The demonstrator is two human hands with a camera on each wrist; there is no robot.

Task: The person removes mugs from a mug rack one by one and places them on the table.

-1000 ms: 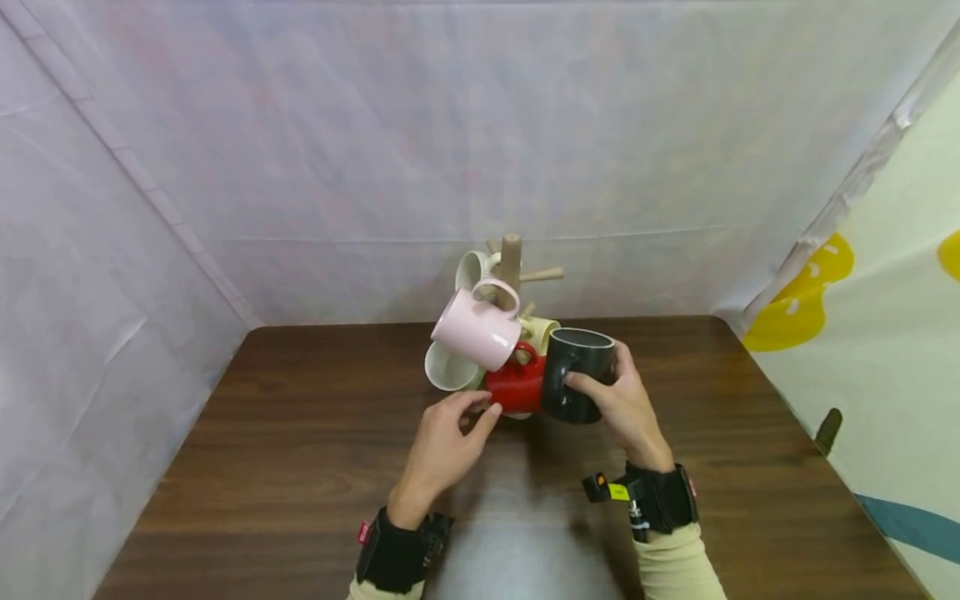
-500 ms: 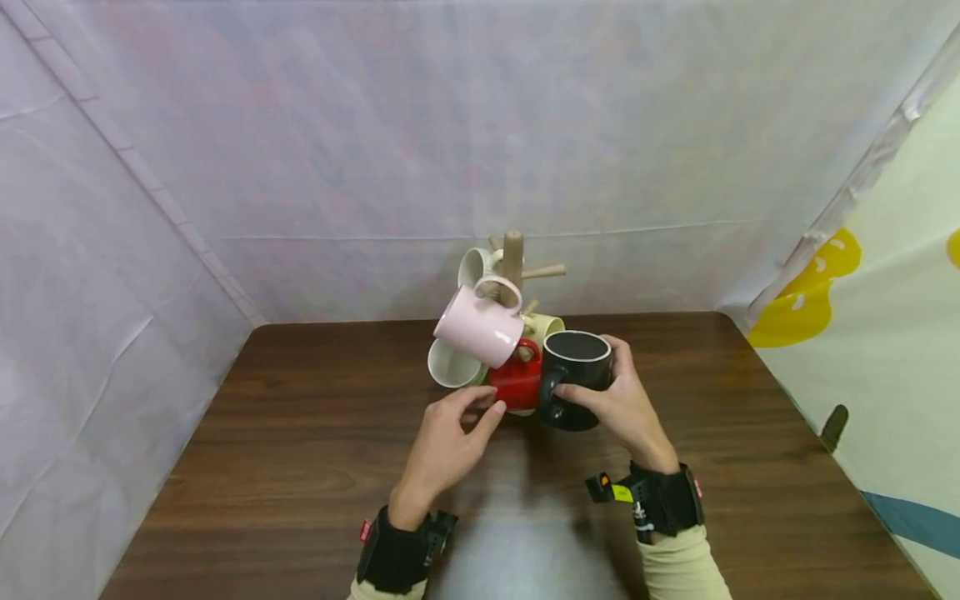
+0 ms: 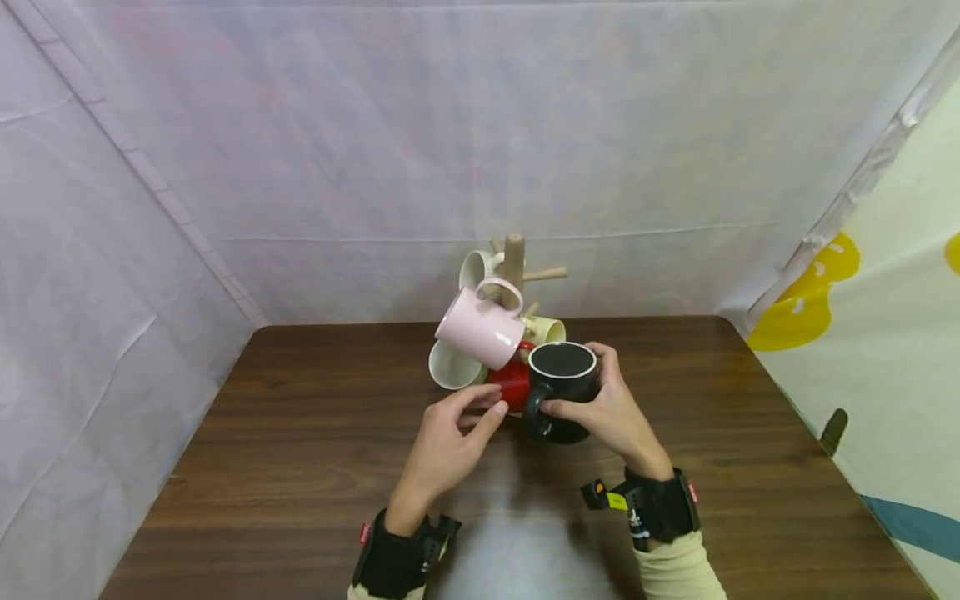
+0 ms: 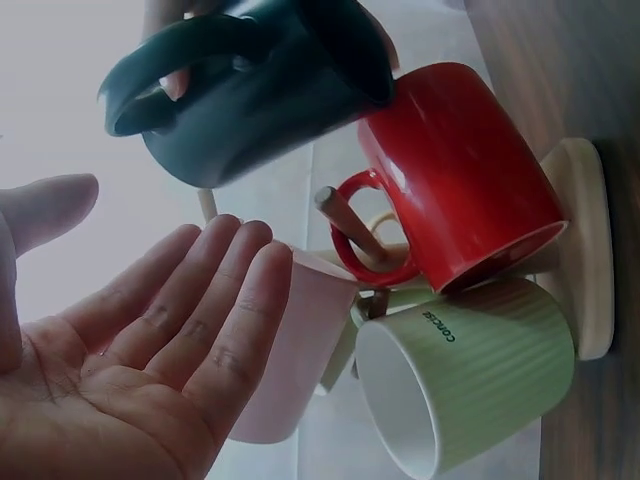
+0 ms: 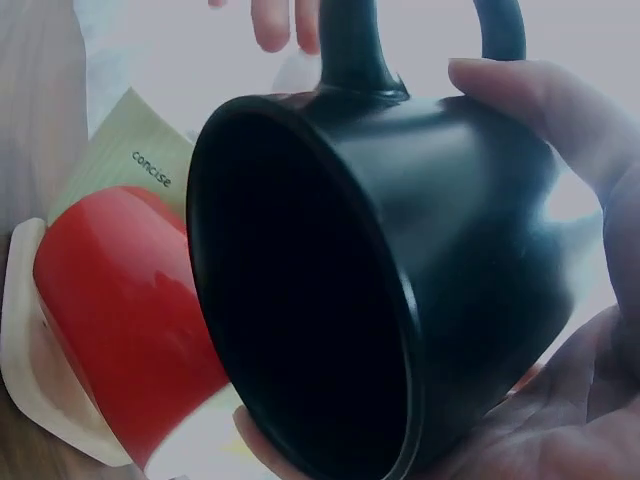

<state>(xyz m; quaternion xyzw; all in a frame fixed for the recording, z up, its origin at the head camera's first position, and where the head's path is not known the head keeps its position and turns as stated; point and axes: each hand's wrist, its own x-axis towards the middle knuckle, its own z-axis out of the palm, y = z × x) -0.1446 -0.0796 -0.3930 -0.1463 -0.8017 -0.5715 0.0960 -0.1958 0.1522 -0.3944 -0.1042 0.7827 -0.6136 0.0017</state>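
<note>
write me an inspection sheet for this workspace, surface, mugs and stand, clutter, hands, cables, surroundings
surface: dark wood-grain table, bright reflection near the front
stand: wooden mug stand, one upper peg bare
dark mug: held mouth down in front of the stand
red mug: hung by its handle on a peg
other mugs: pink mug, green mug marked "concise", yellow mug and white mug, all at the stand
clutter: nothing seen
left hand: fingers extended, holding nothing
right hand: grips the dark mug, thumb by its handle
cables: nothing seen
surroundings: pale sheet behind; printed sheet on the right
</note>
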